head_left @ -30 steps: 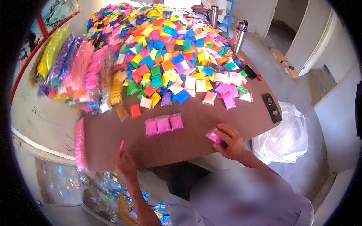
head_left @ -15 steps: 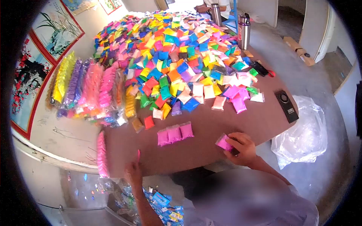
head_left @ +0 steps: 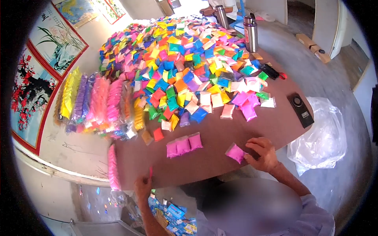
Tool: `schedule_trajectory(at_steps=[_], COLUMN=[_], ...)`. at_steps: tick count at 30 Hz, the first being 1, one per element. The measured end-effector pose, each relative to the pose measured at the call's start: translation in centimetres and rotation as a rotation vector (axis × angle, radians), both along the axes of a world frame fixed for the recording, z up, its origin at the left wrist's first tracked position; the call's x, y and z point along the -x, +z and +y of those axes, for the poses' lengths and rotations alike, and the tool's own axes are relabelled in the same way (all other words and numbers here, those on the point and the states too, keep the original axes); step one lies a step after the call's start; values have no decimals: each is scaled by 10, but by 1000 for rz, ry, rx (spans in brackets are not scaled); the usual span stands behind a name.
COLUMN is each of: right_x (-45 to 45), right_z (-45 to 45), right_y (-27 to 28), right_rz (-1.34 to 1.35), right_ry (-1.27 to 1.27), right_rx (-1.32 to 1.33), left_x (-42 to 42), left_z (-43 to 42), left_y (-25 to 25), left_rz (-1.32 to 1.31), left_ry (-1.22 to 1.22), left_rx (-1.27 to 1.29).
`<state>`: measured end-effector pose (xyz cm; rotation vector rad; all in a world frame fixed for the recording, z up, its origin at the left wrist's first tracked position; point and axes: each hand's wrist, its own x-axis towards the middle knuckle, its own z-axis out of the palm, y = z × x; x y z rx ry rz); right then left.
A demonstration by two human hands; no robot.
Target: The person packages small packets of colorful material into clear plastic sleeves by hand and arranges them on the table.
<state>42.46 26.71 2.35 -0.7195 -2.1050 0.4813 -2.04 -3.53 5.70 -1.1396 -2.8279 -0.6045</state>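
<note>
Packets overlap on the near worktop, seemingly for order; my right hand, grip parted, is beside another packet; left hand pinches a pink strip.

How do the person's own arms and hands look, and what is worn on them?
The left hand and right hand are without gloves; no watch can be made out. Both forearms are uncovered. A plain greyish-purple sleeve shows higher on the right arm.
</note>
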Motion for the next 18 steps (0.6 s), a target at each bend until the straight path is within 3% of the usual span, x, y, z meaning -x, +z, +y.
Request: schedule_trajectory(at_steps=[2,8,10,11,15,18], right_x=[1,6,4,4,8,10], right_z=[-4,-7,-7,-6,-5,-6], right_y=[3,-12,-11,-12,-18,-12], right_rz=[-45,27,6,0,25,41], right_ry=[7,-7,-5,3,48,22], right_rx=[-107,-61,-65,-88,-97,-121], left_x=[-6,5,2,-2,-44,-107], left_z=[3,-11,-11,-11,17,58], left_y=[2,-16,-11,-8,10,2], left_rz=[-65,138,24,5,-448,-464], left_ry=[24,29,95,90,47,-83], left_rx=[10,188,-119,-83,-436,-493])
